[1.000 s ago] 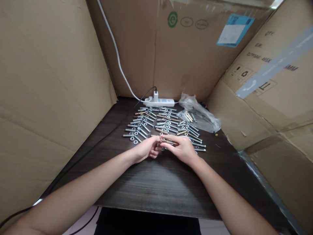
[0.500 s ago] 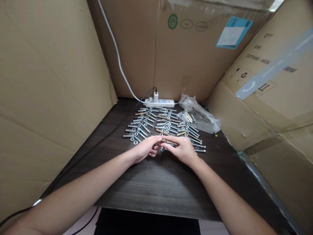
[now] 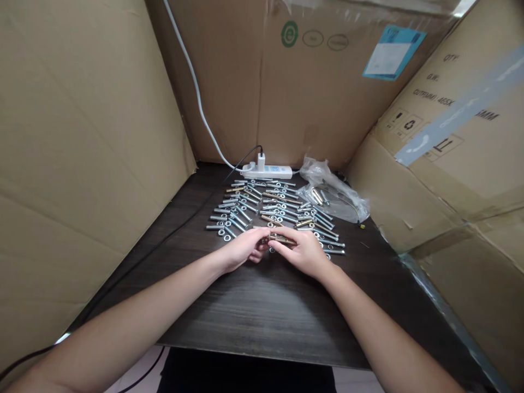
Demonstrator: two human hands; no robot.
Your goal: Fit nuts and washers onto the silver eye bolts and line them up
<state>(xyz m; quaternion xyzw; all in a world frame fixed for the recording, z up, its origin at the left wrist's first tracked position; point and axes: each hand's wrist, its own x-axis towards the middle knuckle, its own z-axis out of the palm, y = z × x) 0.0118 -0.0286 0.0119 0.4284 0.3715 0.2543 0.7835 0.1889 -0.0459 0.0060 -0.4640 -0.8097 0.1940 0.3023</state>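
My left hand [image 3: 244, 250] and my right hand [image 3: 301, 250] meet over the dark table [image 3: 262, 311], fingers pinched together. Between their fingertips is a brass-coloured anchor bolt [image 3: 280, 238], lying roughly level; the right hand grips its shaft, the left fingers pinch its left end. Just beyond the hands lie rows of several silver and brass bolts [image 3: 262, 204] with loose washers [image 3: 223, 234] beside them.
A white power strip [image 3: 268, 172] with a plugged charger and white cable sits at the back. A clear plastic bag [image 3: 333, 194] with more bolts lies at the back right. Cardboard boxes [image 3: 82, 136] wall in the left, rear and right. A black cable [image 3: 164, 243] crosses the left side of the table.
The hands stay in almost the same place; the fingers shift slightly around the bolt, and the right hand has drawn a little closer to the left.
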